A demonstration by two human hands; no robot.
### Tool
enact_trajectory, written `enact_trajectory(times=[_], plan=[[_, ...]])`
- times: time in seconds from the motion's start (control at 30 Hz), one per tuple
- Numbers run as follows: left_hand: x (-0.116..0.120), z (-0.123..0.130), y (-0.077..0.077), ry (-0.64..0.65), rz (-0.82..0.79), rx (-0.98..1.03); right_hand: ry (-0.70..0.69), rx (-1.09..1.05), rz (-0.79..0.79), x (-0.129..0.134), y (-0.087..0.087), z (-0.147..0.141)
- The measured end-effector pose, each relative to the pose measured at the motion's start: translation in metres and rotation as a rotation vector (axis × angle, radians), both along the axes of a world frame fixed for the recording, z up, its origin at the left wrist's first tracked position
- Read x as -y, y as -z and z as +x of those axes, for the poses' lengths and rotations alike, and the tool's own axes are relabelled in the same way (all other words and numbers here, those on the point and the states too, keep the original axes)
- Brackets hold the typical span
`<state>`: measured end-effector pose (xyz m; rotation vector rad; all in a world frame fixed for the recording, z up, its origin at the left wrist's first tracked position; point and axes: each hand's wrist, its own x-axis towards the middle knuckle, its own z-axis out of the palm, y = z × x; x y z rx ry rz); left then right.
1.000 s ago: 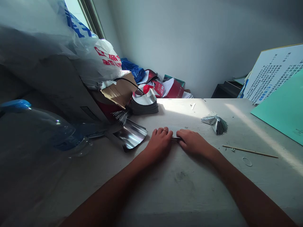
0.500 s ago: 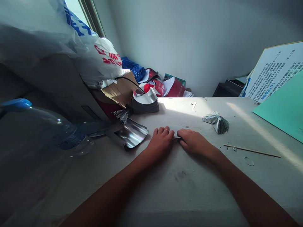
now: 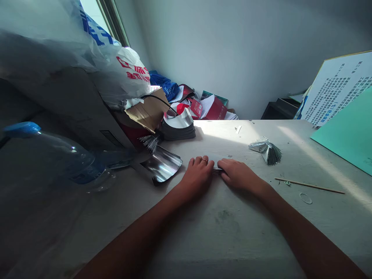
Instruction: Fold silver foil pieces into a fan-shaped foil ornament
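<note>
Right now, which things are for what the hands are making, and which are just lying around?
Probably for the work:
- thin silvery piece between the left hand and right hand
- fanned silver bundle, similar-looking
- shiny sheets

Probably just lying around:
- clear bottle with blue cap
- plastic bag with red writing
- green sheet
</note>
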<state>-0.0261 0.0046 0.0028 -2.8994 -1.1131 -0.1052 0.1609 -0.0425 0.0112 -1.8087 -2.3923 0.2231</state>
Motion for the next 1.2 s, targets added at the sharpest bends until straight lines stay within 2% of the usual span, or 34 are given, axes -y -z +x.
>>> enact_trajectory(times=[0.2, 0.5, 1.2], plan=[[-0.0013, -0.0012, 0.0027, 0.005, 0.014, 0.007, -0.002, 0.009, -0.007, -0.0004, 0.0017, 0.0004], [0.0004, 0.0004, -0.0028, -0.009, -0.013, -0.014, -0.009, -0.004, 0.008, 0.0004, 0.0021, -0.0001], [-0.0024, -0.0006, 0.0047, 0.011, 0.039, 0.003, -0.016, -0.006, 0.014, 0.0018, 0.0002, 0.0001]])
